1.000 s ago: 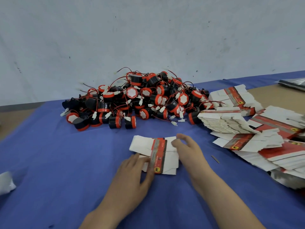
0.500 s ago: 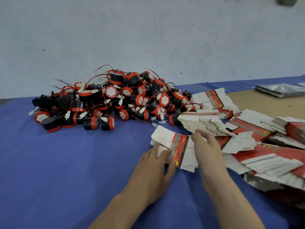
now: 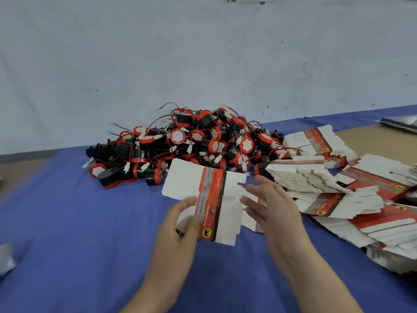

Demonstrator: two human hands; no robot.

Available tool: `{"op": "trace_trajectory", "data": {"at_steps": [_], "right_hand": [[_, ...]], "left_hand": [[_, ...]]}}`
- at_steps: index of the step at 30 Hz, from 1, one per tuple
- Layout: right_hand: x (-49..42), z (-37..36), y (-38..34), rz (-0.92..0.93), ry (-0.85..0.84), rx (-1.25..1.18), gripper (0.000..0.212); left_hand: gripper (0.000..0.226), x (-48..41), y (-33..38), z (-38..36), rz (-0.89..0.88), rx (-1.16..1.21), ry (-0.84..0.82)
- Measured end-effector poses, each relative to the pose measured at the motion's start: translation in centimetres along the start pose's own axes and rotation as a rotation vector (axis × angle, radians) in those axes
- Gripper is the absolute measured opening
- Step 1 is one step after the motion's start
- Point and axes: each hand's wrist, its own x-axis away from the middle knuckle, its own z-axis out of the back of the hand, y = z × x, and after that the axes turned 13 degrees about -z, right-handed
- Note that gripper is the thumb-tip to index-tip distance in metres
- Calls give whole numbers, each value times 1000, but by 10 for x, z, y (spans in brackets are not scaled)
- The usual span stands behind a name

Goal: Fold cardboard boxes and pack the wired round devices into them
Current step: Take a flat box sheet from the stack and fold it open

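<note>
Flat box (image 3: 209, 195) pinched by left hand (image 3: 178, 224) fingers, near corner hidden, print blurred; right hand (image 3: 275, 206) fingers spread, released.

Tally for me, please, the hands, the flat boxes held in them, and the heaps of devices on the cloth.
Hands: 2, the left hand and the right hand
Flat box held, in the left hand: 1
Device heap: 1 (the single devices are too many and too tangled to count)
Total: 4
</note>
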Motion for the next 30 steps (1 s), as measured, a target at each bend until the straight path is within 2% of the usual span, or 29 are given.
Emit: {"op": "trace_trajectory", "data": {"at_steps": [4,10,15,20,26,30], "right_hand": [[4,-21,16,-64,-121,53,18],[-1,-40,32,-48,-161,181,28],[-5,-45,40,-44,-205,288,35],[-7,-52,53,-67,-222,262,35],[-12,-52,55,-165,-262,180,29],[-12,-49,55,-156,-269,228,35]], "left_hand": [[24,9,-7,31,103,-12,25],[22,8,-24,48,186,-96,43],[29,6,-31,60,172,-163,6],[32,6,-32,60,100,-205,-53],[29,8,-33,61,101,-161,-30],[26,8,-32,61,90,-154,-33]]}}
